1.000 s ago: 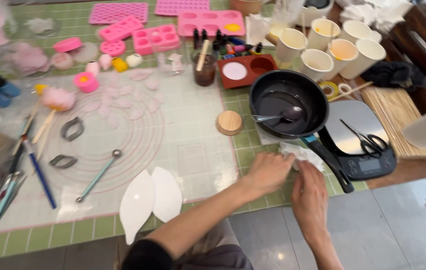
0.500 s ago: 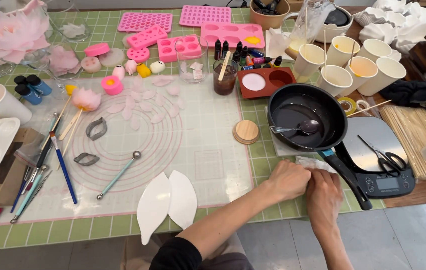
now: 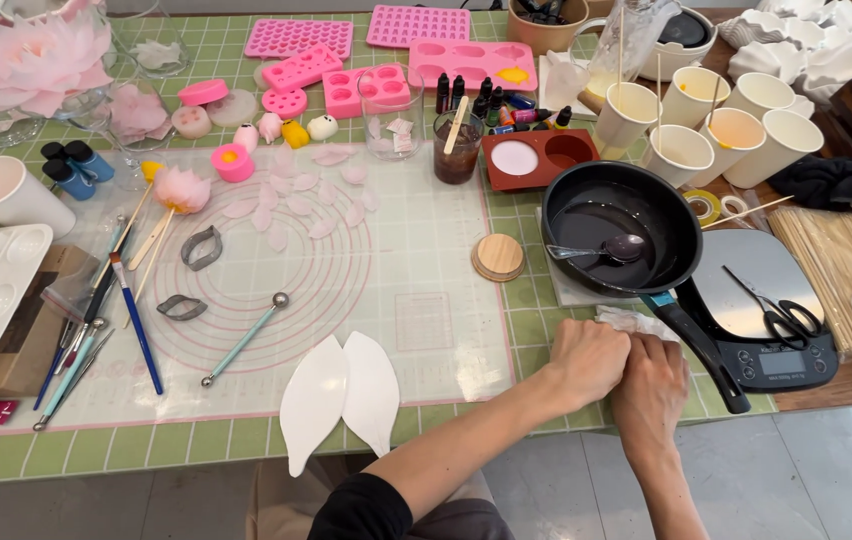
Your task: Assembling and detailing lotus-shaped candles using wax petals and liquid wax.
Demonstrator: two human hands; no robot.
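Craft surface (image 3: 246, 440), green grid cover, crowded along the back with pink moulds and paper cups. Landmark: the black frying pan (image 3: 618, 228), right of centre, a spoon lying in it.

Near edge of the surface runs just below your hands; bare green strip there. Left of the pan, the translucent work mat (image 3: 416, 250) has open room in its middle. Two white petal shapes (image 3: 341, 395) lie well left of the pan and nearer the front edge. A round wooden lid (image 3: 498, 257) sits just left of the pan. Right of the pan, a kitchen scale (image 3: 761, 320) with scissors on it; the pan's handle points down toward the front edge, beside your hands.

Your left hand (image 3: 586, 360) and right hand (image 3: 651, 385) meet just below the pan, touching, both curled narrow and pressed over a crumpled white tissue (image 3: 626, 320); only its top corner shows. Forearms come in from the bottom edge, left one angled across, wrists low.
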